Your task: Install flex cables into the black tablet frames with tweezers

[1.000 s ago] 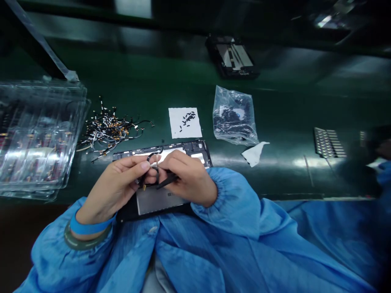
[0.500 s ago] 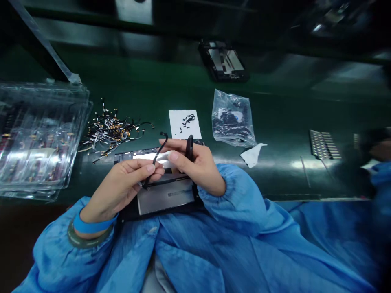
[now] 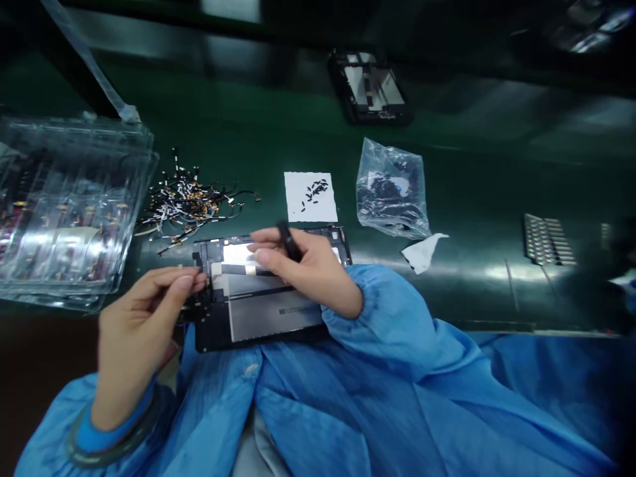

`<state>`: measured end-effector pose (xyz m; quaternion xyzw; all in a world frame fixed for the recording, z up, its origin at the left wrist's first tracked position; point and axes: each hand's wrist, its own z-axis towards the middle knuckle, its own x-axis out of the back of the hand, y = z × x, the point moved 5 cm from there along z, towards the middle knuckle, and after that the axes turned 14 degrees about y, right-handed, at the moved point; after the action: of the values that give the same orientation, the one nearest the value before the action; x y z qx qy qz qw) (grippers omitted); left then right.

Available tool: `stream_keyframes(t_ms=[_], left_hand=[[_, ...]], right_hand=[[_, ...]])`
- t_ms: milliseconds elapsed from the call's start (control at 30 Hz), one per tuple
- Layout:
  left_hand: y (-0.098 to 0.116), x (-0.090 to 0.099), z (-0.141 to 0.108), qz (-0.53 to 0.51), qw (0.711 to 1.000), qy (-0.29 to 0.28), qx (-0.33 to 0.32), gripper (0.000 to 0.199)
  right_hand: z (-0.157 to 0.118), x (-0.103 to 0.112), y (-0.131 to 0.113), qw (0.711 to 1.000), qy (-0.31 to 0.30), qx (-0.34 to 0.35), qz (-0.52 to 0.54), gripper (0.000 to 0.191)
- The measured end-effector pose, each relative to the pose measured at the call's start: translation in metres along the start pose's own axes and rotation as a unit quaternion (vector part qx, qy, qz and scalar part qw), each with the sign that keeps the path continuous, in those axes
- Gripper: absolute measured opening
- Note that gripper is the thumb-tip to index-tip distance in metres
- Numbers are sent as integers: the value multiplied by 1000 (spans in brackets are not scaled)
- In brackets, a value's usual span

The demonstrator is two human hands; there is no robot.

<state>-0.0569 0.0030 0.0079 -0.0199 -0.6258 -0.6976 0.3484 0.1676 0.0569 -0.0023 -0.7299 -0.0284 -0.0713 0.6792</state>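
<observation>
An opened tablet with a dark frame and silvery inner panels lies in front of me at the bench edge. At its left side, the fingertips of my left hand are pinched together on a black flex cable, mostly hidden against the dark frame. Above the upper middle of the tablet is my right hand. A slim black tool is held in it, crossing the curled fingers; its tip is hidden or blurred.
A pile of flex cables lies behind my left hand, beside stacked clear trays. Farther back are white paper with small black pieces, a plastic bag and another opened device. Small metallic parts lie rightward.
My left hand has moved left and away from my right hand, taking the cable to the tablet's left side. My right hand stays over the tablet. The whole view has shifted slightly.
</observation>
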Motion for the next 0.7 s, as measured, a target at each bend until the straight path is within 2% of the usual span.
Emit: stream_keyframes(t_ms=[67, 167, 267, 400, 567, 633, 700], left_hand=[[2, 0, -1, 41, 995, 39, -86, 15], [-4, -1, -3, 109, 959, 116, -236, 15], [-27, -6, -7, 114, 941, 148, -282, 4], [-46, -14, -12, 92, 947, 176, -254, 10], [-41, -8, -7, 63, 958, 203, -195, 19], [-35, -2, 2, 11, 965, 228, -131, 27], [-29, -3, 14, -118, 965, 235, -20, 34]], right_hand=[[-2, -7, 2, 997, -24, 33, -68, 30], [-1, -4, 8, 990, 3, 56, -126, 27], [-1, 2, 14, 988, 13, 50, -148, 29], [-1, 2, 16, 987, 8, 58, -148, 28], [-6, 0, 8, 976, -6, 126, -179, 23], [-11, -2, -1, 964, -18, 197, -177, 16], [-20, -7, -13, 944, -42, 280, -167, 13]])
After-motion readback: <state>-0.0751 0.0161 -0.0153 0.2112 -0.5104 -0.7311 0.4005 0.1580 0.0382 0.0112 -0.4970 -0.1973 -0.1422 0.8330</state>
